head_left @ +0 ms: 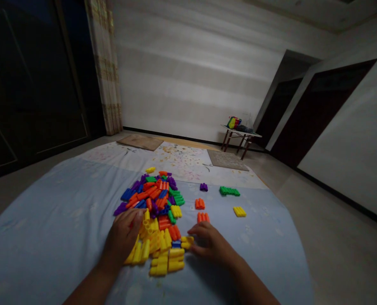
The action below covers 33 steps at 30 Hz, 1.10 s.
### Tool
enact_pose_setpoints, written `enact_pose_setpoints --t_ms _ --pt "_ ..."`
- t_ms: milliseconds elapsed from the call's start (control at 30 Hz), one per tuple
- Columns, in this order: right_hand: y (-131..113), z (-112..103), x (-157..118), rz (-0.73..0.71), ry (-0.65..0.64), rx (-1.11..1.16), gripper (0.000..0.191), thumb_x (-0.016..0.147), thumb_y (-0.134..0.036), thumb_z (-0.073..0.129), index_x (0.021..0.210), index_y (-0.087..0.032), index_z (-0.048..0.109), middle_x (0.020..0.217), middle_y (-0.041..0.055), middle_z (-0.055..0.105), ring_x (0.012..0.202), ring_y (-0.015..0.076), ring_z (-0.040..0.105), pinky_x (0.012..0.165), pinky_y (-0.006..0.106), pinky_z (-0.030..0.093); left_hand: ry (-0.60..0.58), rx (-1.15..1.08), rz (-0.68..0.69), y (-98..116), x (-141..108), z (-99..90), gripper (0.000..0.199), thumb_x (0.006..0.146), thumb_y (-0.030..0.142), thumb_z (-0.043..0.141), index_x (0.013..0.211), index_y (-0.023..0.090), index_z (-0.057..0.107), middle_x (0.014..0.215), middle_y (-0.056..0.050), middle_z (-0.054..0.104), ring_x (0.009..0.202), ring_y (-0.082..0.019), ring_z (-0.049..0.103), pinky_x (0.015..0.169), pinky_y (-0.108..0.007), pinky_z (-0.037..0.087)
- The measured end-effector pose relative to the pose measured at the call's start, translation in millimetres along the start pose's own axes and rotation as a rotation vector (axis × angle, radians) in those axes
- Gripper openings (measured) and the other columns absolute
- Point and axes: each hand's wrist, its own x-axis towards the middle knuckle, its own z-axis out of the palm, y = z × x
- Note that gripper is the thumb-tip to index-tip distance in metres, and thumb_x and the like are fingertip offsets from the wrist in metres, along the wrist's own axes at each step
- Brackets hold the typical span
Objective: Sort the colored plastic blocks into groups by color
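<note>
A heap of plastic building blocks [155,195] in orange, blue, purple and green lies on the bed-like covered surface, with many yellow blocks [155,242] at its near side. My left hand [123,233] rests against the heap's near left edge, its fingers curved over it and the thumb apart; a bit of red shows between them. The undersides of those fingers are hidden. My right hand [212,242] has thumb and forefinger at the two sides of a small yellow block [185,242], beside a blue block [176,244].
Right of the heap lie orange blocks [200,204], a purple block [204,187], a green row of joined blocks [229,191] and a yellow block [239,212]. Two flat mats [140,142] lie at the far edge. Against the wall stands a small table [239,132] holding a colourful bag [233,123].
</note>
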Motion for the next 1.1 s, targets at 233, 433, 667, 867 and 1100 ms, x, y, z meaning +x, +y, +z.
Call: enact_pose_setpoints --t_ms 233,433,667,867,1100 --pt "-11.7 -1.1 -0.7 0.102 -0.053 -0.119 0.029 0.075 -0.024 0.063 0.104 -0.02 0.065 0.093 0.0054 0.062 0.086 0.0167 0.057 0.076 0.025 0.044 -0.017 -0.023 -0.034 1.9 1.3 -0.9 0.042 0.089 0.044 0.034 0.09 0.019 0.067 0.091 -0.005 0.071 0.088 -0.016 0.064 0.082 -0.026 0.048" --pt "-14.2 -4.2 -3.2 0.196 -0.091 -0.188 0.04 0.066 -0.025 0.072 0.105 -0.024 0.064 0.094 0.0041 0.063 0.084 0.018 0.059 0.072 0.024 0.044 -0.033 -0.004 -0.049 -3.6 2.5 0.8 0.043 0.086 0.048 0.036 0.086 0.021 0.068 0.091 -0.005 0.072 0.086 -0.017 0.066 0.08 -0.025 0.05" --pt "4.4 -10.2 -0.8 0.142 0.098 -0.092 0.036 0.07 -0.023 0.067 0.105 -0.021 0.061 0.094 0.0033 0.063 0.08 0.0147 0.057 0.073 0.023 0.045 -0.036 0.024 -0.034 -12.9 5.1 4.2 0.045 0.084 0.05 0.036 0.084 0.021 0.07 0.088 -0.005 0.072 0.084 -0.02 0.067 0.078 -0.03 0.054" --pt "46.7 -45.3 -5.8 0.279 0.521 -0.158 0.025 0.075 -0.027 0.06 0.097 -0.017 0.062 0.089 0.005 0.063 0.074 0.0157 0.056 0.071 0.028 0.046 -0.077 0.036 -0.074 -22.4 3.7 6.4 0.044 0.082 0.053 0.038 0.087 0.022 0.069 0.092 -0.004 0.072 0.088 -0.021 0.067 0.082 -0.035 0.054" --pt "116.1 -95.0 -28.9 0.518 0.862 -0.26 0.035 0.074 -0.035 0.053 0.098 -0.012 0.065 0.089 0.0109 0.065 0.074 0.0203 0.058 0.069 0.032 0.049 -0.085 0.016 -0.123 -46.2 -1.7 17.4 0.043 0.082 0.056 0.037 0.09 0.029 0.068 0.099 0.0 0.071 0.094 -0.022 0.065 0.089 -0.039 0.051"
